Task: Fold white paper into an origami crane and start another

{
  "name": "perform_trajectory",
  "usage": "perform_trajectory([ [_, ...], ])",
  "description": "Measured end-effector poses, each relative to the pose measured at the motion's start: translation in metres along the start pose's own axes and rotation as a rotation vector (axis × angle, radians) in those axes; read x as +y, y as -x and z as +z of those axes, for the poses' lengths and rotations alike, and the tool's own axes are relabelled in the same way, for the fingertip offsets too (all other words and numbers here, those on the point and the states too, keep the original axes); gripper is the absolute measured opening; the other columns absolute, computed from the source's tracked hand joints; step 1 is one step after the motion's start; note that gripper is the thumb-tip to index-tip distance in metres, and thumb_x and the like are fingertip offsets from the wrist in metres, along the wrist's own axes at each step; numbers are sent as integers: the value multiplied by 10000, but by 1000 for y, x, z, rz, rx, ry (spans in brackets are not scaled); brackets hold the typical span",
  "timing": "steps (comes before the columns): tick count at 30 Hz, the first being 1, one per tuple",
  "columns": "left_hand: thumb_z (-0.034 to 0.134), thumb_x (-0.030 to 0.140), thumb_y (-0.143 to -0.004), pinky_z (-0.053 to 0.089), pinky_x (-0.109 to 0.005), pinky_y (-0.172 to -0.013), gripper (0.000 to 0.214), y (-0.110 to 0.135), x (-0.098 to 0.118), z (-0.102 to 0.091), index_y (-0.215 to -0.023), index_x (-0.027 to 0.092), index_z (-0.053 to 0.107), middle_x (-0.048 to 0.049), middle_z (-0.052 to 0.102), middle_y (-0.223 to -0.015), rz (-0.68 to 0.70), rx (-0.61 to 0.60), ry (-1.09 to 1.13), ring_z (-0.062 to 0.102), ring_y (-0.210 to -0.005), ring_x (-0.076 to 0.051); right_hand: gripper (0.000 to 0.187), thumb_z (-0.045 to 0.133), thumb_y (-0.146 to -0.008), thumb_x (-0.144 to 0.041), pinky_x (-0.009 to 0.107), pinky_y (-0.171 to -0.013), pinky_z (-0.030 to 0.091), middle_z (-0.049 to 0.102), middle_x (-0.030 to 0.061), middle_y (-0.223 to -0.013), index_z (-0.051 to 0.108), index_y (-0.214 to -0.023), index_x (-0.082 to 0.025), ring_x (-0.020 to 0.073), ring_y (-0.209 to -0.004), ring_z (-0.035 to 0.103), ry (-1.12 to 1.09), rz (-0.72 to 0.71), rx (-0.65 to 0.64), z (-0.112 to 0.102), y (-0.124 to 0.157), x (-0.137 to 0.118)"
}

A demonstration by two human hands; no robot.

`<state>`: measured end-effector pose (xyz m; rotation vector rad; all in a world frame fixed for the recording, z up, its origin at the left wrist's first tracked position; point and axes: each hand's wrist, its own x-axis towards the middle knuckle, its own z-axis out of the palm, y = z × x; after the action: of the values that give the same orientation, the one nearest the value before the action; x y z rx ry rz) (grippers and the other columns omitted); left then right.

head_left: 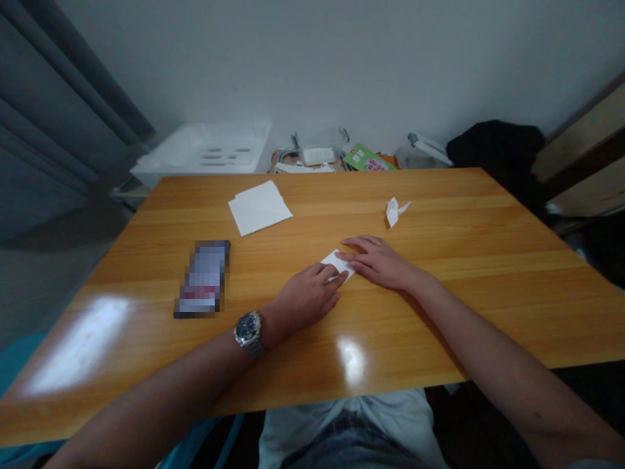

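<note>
A small folded piece of white paper (pixel 332 260) lies on the wooden table in front of me, partly covered by my fingers. My left hand (pixel 312 291), with a metal watch (pixel 249 327) on its wrist, holds the paper down from the near left, its fingers bent and pressed together. From the right, my right hand (pixel 375 262) rests its outstretched, spread fingertips on the paper's right end. A finished white paper crane (pixel 393 212) stands beyond my right hand.
Loose white paper sheets (pixel 261 208) lie at the back left of the table (pixel 488 312). A phone (pixel 204 279) with a blurred screen sits left of my hands. Behind the table are a white plastic tub (pixel 229 146), a green booklet (pixel 366 158) and a dark bag (pixel 495 146).
</note>
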<state>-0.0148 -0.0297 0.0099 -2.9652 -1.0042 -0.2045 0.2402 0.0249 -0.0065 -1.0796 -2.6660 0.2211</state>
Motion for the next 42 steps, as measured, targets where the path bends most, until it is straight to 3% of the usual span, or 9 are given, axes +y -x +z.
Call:
perform_trajectory([
  [6,447,341,-1048,472,-408,-1090,476,2,-4,2,-1497,183,464,-100,519,-1495,3,4,40,510,-1299,-272,426,391,-1077,-429,525,-1132,396,536,60,-1509,534,-1476,-395,276,-1371,473,-11,5,-12,0,0,2],
  [22,462,330,-1042,486,-393,-1097,496,2,-1,-2,-1517,190,433,-81,550,-1476,-12,-13,68,509,-1336,-256,413,406,-1074,-413,513,-1166,374,496,47,-1546,556,-1458,-386,254,-1394,452,-18,-56,-38,-3,3,7],
  [36,463,327,-1045,490,-401,-1078,455,0,-2,-4,-1482,199,483,-94,539,-1492,2,-13,43,513,-1326,-259,445,360,-1076,-417,539,-1125,402,526,85,-1525,568,-1463,-349,305,-1346,481,40,84,5,4,-7,-2],
  [42,426,371,-1061,497,-414,-1072,424,3,-7,-5,-1460,266,523,-79,493,-1547,23,-33,52,522,-1329,-263,407,429,-1059,-441,528,-1119,405,558,83,-1487,619,-1410,-359,292,-1346,485,-10,81,71,9,-9,1],
])
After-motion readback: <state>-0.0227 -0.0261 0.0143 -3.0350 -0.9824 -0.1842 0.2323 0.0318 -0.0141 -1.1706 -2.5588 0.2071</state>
